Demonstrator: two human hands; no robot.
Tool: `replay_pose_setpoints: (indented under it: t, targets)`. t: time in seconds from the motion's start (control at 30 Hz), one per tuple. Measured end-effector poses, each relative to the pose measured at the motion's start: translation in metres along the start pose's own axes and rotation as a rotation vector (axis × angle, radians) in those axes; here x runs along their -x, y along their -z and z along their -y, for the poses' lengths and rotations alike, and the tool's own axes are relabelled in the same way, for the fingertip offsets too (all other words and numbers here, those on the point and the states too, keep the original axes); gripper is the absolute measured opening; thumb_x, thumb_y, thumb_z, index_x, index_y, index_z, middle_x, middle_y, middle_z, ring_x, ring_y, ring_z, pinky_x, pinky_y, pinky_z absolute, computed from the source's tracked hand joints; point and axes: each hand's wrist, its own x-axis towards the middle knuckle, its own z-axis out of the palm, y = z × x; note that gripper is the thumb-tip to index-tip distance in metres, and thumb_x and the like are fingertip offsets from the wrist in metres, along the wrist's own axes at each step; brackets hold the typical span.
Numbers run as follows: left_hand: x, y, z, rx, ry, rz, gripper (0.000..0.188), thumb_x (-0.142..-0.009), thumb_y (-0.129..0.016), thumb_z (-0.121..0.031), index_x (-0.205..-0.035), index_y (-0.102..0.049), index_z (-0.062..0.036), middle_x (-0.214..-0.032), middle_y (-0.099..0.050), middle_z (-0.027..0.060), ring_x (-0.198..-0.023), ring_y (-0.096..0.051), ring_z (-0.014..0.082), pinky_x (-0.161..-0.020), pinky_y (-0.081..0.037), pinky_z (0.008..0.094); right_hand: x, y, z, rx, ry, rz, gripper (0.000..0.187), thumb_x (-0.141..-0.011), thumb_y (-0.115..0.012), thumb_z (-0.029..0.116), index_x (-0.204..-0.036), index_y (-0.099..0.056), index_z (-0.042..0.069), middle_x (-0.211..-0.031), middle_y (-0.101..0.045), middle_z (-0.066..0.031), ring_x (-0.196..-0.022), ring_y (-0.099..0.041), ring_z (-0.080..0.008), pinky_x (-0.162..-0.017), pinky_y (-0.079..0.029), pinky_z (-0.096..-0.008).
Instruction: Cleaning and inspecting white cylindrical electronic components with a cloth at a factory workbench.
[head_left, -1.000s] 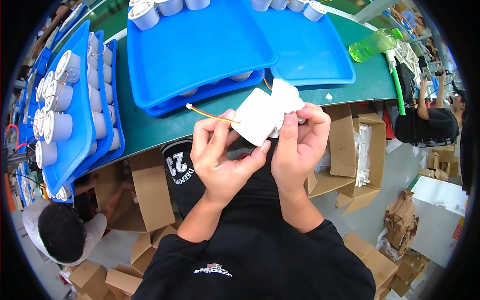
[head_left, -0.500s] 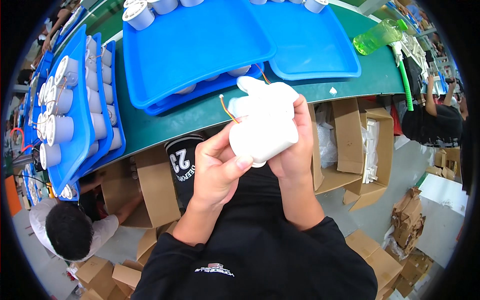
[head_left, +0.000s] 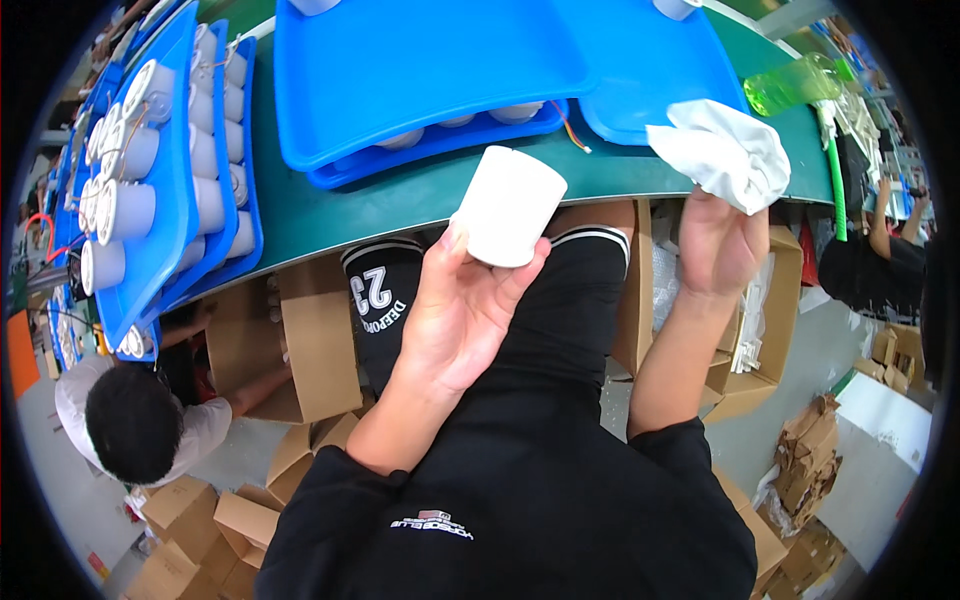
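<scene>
Between the thumb and fingers of my left hand (head_left: 465,310) is a white plastic cylinder-shaped housing (head_left: 513,207), tilted, its smooth side facing up. My right hand (head_left: 722,245) is raised to the right, its fingers closed on a crumpled white cloth (head_left: 728,155). The two hands are well apart. Beyond them on the green table lie blue trays (head_left: 430,80), stacked over more white housings (head_left: 517,112). A thin wire with a small connector (head_left: 584,148) sticks out at the tray's edge.
Stacked blue trays (head_left: 160,240) full of white housings stand at the left. A green bottle (head_left: 795,88) lies at the back right. Open cardboard boxes (head_left: 318,340) sit below the table edge. A person (head_left: 135,425) crouches at the lower left.
My right hand has left the housing and moved right with the white cloth. My left hand still holds the housing, now tilted differently. The view has shifted slightly.
</scene>
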Motion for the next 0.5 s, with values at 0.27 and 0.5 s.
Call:
replay_pose_setpoints:
  t: [0.27,0.5]
  targets:
    - [-0.008,0.001,-0.001,0.135,0.048,0.011,0.059,-0.092,-0.057,-0.041,-0.133,-0.042,-0.0014,-0.127,-0.051,0.0194,-0.112,-0.057,0.0344,-0.095,-0.053,0.0367,0.033,-0.035,-0.039,0.539,0.158,-0.050,0.025,-0.087,-0.060,0.001,-0.110,-0.051,0.001,-0.116,-0.054,-0.0139,-0.107,-0.056,-0.0242,-0.095,-0.045,-0.0396]
    - [-0.005,0.001,0.001,0.097,0.013,0.046,0.062,-0.092,-0.057,-0.042,-0.132,-0.041,0.0017,-0.126,-0.053,0.0169,-0.112,-0.058,0.0302,-0.093,-0.054,0.0359,0.044,-0.063,-0.077,1.348,0.446,0.381,0.025,-0.070,-0.073,-0.009,-0.090,-0.063,0.002,-0.093,-0.059,-0.0106,-0.085,-0.057,-0.0189,-0.074,-0.047,-0.0278]
